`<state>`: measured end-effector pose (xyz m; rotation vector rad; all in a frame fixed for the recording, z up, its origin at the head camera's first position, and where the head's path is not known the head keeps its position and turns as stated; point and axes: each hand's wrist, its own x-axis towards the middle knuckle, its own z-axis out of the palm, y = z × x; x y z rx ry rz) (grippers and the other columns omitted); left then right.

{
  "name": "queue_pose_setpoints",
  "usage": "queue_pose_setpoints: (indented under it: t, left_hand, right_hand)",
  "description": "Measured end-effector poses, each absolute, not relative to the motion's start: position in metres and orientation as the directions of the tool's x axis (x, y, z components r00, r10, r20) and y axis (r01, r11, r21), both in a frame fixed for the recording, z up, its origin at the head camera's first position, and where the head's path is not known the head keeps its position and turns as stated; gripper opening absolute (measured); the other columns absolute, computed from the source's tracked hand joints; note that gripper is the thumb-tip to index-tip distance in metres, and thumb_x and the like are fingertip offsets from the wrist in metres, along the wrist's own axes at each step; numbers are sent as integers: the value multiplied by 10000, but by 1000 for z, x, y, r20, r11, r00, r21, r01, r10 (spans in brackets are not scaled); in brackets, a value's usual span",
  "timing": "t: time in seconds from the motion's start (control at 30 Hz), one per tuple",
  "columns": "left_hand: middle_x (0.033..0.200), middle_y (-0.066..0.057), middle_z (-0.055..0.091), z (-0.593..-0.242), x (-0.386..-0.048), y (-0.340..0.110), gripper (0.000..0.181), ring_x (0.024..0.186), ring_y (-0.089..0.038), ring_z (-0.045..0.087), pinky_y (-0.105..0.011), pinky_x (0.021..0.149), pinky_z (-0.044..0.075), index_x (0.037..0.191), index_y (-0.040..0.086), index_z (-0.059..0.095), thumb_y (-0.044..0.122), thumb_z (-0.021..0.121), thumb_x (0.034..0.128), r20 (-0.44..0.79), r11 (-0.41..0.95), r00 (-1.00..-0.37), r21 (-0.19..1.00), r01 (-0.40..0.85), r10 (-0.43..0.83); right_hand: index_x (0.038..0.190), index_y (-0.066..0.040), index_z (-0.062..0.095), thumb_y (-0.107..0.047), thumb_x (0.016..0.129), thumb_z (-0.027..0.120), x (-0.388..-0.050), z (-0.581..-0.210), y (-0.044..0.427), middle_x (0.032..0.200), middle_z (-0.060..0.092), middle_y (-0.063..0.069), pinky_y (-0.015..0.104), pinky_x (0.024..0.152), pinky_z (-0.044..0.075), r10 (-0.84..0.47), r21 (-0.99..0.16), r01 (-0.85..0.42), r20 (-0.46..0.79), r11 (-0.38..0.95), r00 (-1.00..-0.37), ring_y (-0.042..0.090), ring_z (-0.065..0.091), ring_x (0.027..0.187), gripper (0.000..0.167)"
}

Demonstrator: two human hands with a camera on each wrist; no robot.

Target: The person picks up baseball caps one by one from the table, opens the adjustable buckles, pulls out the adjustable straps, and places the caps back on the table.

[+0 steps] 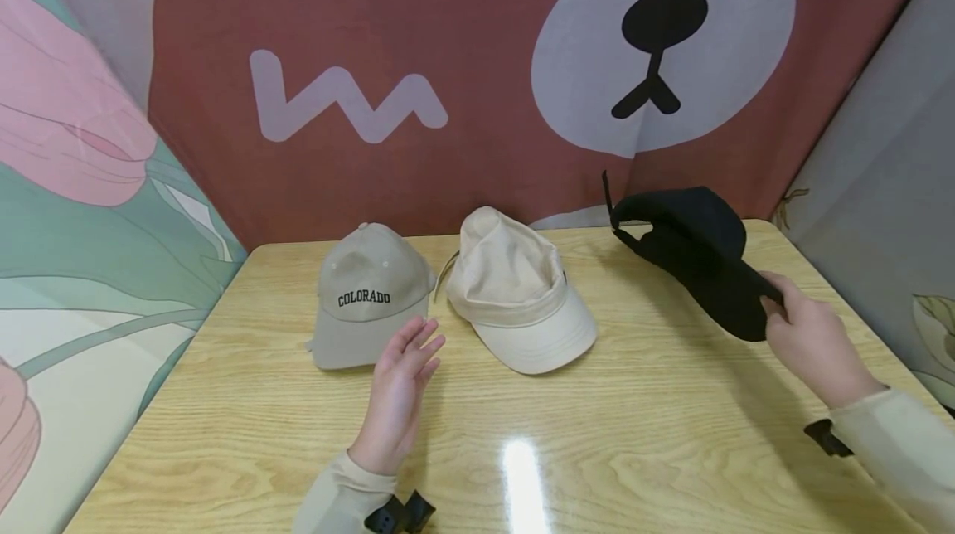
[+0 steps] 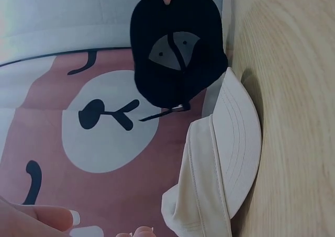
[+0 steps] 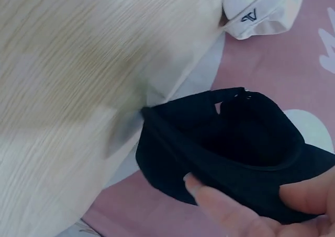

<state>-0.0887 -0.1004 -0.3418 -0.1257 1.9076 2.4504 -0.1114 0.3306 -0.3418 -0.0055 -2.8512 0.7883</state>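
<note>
A black baseball cap (image 1: 690, 244) is held by its brim in my right hand (image 1: 813, 339), tilted above the right part of the table. The left wrist view looks into the hollow of this black cap (image 2: 152, 64), its loose strap hanging down. In the right wrist view, thumb and fingers pinch the brim of the cap (image 3: 183, 153). My left hand (image 1: 399, 393) is apart from the caps, fingers spread loosely, holding nothing. Just beyond it sits a grey-beige cap (image 1: 366, 269) lettered COLORADO. A cream cap (image 1: 515, 285) lies between that one and the black cap.
The light wooden table (image 1: 597, 451) meets a cloth backdrop (image 1: 477, 169) with a bear's face along its back edge. Flower-printed cloth (image 1: 75, 186) hangs at the left, and a pale cloth (image 1: 895, 144) stands at the right.
</note>
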Motion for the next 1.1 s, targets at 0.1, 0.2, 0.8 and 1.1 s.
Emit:
queue_pose_setpoints:
  t: [0.1, 0.2, 0.8, 1.1]
  left_hand:
    - [1463, -232, 343, -342, -89, -100, 492, 1301, -337, 408, -297, 992, 384, 1459, -87, 216, 14, 355, 998, -89, -245, -996, 966, -80, -26]
    - [1460, -232, 349, -343, -90, -100, 487, 1295, -331, 417, -313, 1001, 382, 1455, -88, 224, 11, 356, 996, -92, -245, -995, 966, -82, -31]
    - [1441, -263, 358, -349, -88, -93, 485, 1281, -353, 431, -385, 1025, 359, 1435, -104, 241, 17, 372, 984, -79, -242, -997, 967, -76, 0]
    - [1436, -258, 364, -349, -88, -90, 483, 1265, -343, 449, -353, 1008, 375, 1427, -99, 250, 14, 399, 981, -88, -253, -996, 964, -84, -3]
  right_hand:
    - [1370, 116, 367, -74, 1026, 355, -109, -340, 330, 1120, 468, 480, 393, 554, 357, 68, -546, -51, 196, 836, -978, 292, 455, 595, 394]
    - [1345, 104, 402, -77, 1023, 369, -106, -340, 327, 1141, 472, 472, 422, 576, 384, 73, -565, -74, 233, 822, -970, 394, 514, 665, 371]
    - [1259, 100, 516, -101, 1006, 489, -92, -337, 311, 985, 636, -119, 92, 601, 440, 104, -720, -178, 329, 671, -939, -138, 544, 734, 324]
    - [1237, 28, 566, -109, 1001, 520, -87, -332, 302, 908, 557, -330, 105, 628, 459, 71, -749, -196, 309, 633, -948, -54, 613, 712, 277]
